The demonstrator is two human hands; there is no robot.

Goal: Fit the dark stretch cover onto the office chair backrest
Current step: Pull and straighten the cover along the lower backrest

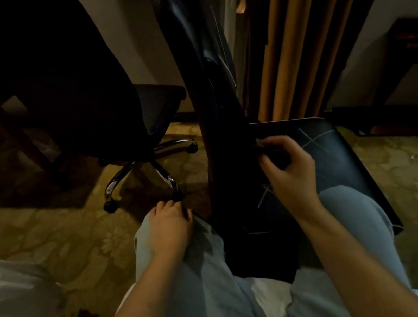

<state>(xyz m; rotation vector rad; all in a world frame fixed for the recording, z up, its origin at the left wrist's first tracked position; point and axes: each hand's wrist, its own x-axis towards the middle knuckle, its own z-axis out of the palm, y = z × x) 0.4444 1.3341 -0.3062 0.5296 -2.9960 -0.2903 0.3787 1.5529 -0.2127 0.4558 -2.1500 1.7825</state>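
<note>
Step in hand: judging by the grip, tugging the lower edge of the dark stretch cover [232, 173] down and snug where the backrest [191, 37] meets the flat dark panel [334, 144] beside it.
Right hand [287, 170]: thumb and curled fingers pinch a fold of the dark fabric, just to the right of the upright.
Left hand [170, 226]: lies on the left knee of the pale jeans [193, 276], fingers loosely bent, holding nothing I can make out.
How to do it well: bring the left hand across to the opposite edge and pull both sides evenly. A one-sided tug probably drags the seam askew. Ease the stretch down in short pulls, then smooth the creases upward.
Where the cover is: on the tall upright between the knees, seen nearly edge-on and running out of the top of the view.
How it looks: very dark, slightly glossy, with long lengthwise folds. The panel beside it carries pale crossed lines. In this dim light I cannot tell cover from chair there.
Nearby: a second office chair [69, 98] on a chrome base [135, 167] stands to the left on the patterned carpet [63, 230].
</note>
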